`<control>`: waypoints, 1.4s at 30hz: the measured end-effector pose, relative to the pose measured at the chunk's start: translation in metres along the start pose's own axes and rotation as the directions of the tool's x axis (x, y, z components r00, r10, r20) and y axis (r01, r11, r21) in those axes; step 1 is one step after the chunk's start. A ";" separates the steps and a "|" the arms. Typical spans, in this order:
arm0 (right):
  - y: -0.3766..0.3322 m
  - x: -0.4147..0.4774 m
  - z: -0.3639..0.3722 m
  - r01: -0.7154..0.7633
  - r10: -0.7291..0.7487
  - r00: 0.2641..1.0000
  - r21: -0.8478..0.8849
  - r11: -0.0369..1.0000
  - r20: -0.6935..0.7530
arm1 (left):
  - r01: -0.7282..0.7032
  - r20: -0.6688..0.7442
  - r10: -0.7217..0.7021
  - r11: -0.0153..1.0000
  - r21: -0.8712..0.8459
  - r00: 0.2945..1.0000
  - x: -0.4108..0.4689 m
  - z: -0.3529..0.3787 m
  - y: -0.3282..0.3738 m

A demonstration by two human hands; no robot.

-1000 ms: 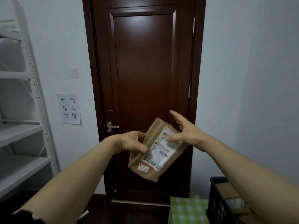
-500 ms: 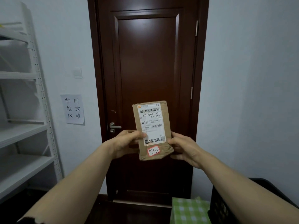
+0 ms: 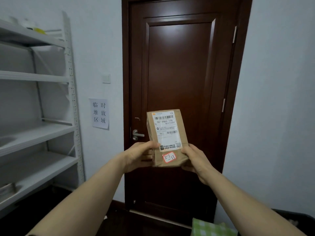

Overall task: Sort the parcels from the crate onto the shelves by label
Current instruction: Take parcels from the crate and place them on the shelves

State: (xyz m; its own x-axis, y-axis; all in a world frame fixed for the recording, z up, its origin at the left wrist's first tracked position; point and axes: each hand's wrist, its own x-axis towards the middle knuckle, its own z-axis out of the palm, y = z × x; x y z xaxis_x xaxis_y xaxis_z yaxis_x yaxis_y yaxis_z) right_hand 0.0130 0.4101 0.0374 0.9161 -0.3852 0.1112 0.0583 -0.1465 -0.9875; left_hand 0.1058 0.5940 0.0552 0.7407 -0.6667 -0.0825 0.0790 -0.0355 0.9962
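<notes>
My left hand [image 3: 141,155] and right hand [image 3: 196,158] grip the parcel [image 3: 166,137] upright at frame centre; I should read the red-bordered sticker [image 3: 169,157] before choosing a tier of the shelves [image 3: 34,132] at left.

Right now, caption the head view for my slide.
Left hand and right hand hold a labelled parcel upright before a door.

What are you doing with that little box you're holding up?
A person is sorting parcels and is checking this one. Both hands, the left hand and the right hand, grip the bottom end of a small cardboard parcel, held upright in front of a dark wooden door. Its label side faces the camera, and a red-edged sticker reads about 3-1-11. The white shelf unit stands to the left, and the parcel is not on it yet.
</notes>
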 end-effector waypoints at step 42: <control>-0.008 -0.011 0.152 0.088 -0.105 0.911 0.060 0.994 0.400 | -0.025 -0.525 0.029 1.000 0.014 0.851 -0.152 -0.081 -0.003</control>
State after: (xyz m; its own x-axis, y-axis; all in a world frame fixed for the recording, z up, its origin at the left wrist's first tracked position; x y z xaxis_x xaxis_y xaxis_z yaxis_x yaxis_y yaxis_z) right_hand 0.0627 0.5539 0.0266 0.9867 0.0289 0.1602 0.1626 -0.1255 -0.9787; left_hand 0.0475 0.7559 0.0621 0.9826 -0.1773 -0.0555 0.0511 -0.0297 0.9983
